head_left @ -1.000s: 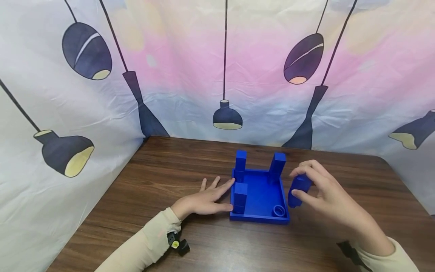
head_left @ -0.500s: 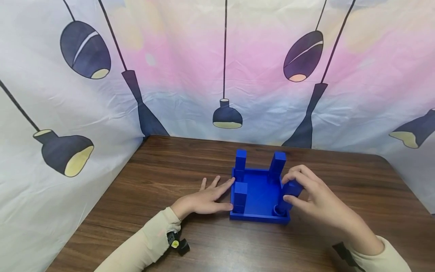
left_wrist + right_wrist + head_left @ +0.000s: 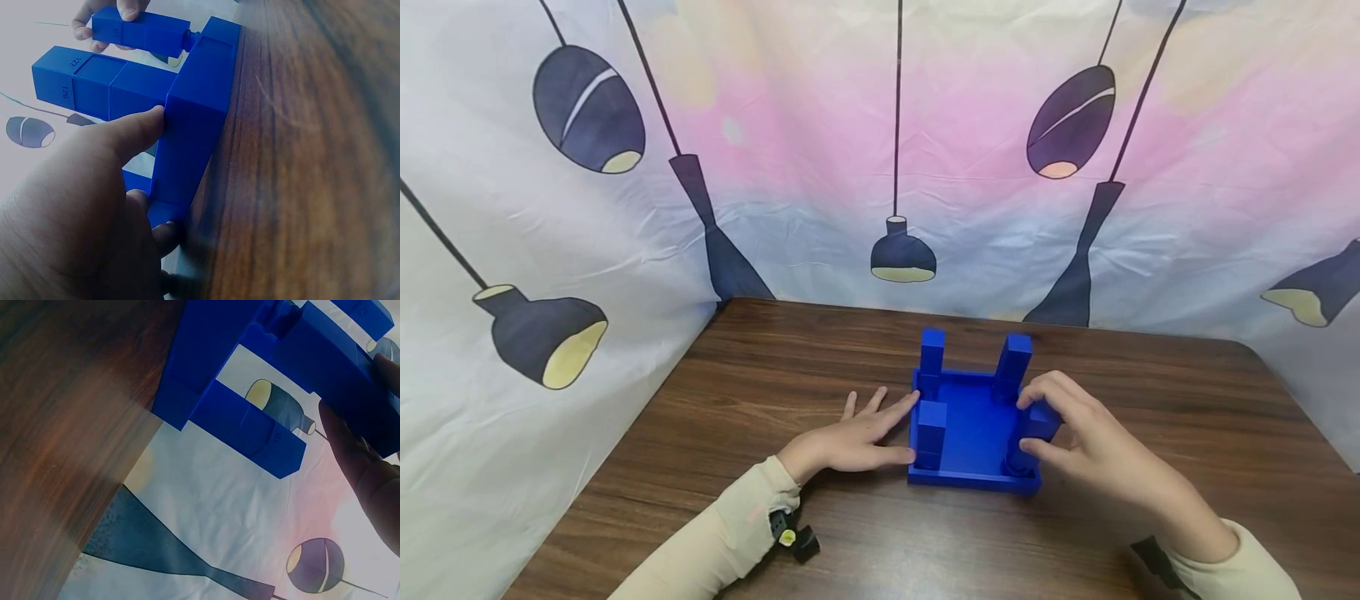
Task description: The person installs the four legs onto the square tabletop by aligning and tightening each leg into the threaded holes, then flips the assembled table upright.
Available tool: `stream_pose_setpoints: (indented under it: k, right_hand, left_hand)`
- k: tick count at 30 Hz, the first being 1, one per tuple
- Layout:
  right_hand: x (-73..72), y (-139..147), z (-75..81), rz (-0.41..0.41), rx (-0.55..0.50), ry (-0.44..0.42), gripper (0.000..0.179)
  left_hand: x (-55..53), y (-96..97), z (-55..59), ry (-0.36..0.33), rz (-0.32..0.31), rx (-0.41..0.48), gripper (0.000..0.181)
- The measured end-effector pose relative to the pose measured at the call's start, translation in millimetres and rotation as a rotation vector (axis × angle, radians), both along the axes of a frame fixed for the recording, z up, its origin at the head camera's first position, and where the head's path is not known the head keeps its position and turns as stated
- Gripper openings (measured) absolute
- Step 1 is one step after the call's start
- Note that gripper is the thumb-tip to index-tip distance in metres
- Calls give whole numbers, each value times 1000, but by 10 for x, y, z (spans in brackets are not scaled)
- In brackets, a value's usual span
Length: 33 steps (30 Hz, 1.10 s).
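A shallow blue square tray (image 3: 973, 481) lies on the table with blue square posts standing at three corners: back left (image 3: 932, 354), back right (image 3: 1015, 358) and front left (image 3: 932, 429). My right hand (image 3: 1093, 450) pinches another blue square post (image 3: 1038, 425) between thumb and fingers over the tray's front right corner. In the left wrist view this post (image 3: 144, 34) meets a narrower round neck at the tray rim. My left hand (image 3: 850, 442) has its fingers spread, with thumb and fingertip against the tray's left wall (image 3: 194, 119).
The brown wooden table (image 3: 760, 367) surrounds the tray. A cloth printed with lamps (image 3: 805, 150) hangs behind and at the sides. A small black device (image 3: 793, 533) sits at the left sleeve cuff, and a black strap (image 3: 1157, 558) at the right.
My right hand has brought its post leftward from beside the tray onto the front right corner, where the round ring was visible, and lowered it slightly. The left hand has stayed put.
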State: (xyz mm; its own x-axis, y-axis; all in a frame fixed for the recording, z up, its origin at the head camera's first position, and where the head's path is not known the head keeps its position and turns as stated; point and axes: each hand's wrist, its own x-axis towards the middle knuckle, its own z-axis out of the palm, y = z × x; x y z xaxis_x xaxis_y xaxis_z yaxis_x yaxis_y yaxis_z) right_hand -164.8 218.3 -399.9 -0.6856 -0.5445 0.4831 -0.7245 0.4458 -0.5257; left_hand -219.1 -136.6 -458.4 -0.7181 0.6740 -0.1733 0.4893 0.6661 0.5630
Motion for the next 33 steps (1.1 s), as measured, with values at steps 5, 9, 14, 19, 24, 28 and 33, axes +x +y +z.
stream_pose_setpoints:
  k: [5, 9, 14, 19, 24, 28, 33]
  right_hand:
    - [-15, 1, -10, 7, 14, -24, 52]
    - [-43, 26, -3, 19, 25, -3, 54]
    - [-76, 77, 4, 46, 38, 53, 51]
    - [-101, 135, 6, 66, 50, 82, 47]
    - [-91, 158, 29, 39, 42, 38, 47]
    - [-86, 155, 45, 33, 36, 49, 49]
    - [-79, 150, 54, 26, 38, 38, 48]
  left_hand:
    - [-9, 3, -2, 2, -4, 9, 93]
    - [-22, 11, -2, 2, -4, 27, 96]
    - [-35, 22, -18, 5, 3, 18, 94]
    - [-15, 32, 5, -2, 5, 8, 94]
    - [-9, 26, -9, -5, 0, 35, 98]
    - [-8, 23, -12, -7, 0, 52, 98]
    - [-22, 25, -10, -3, 0, 33, 97]
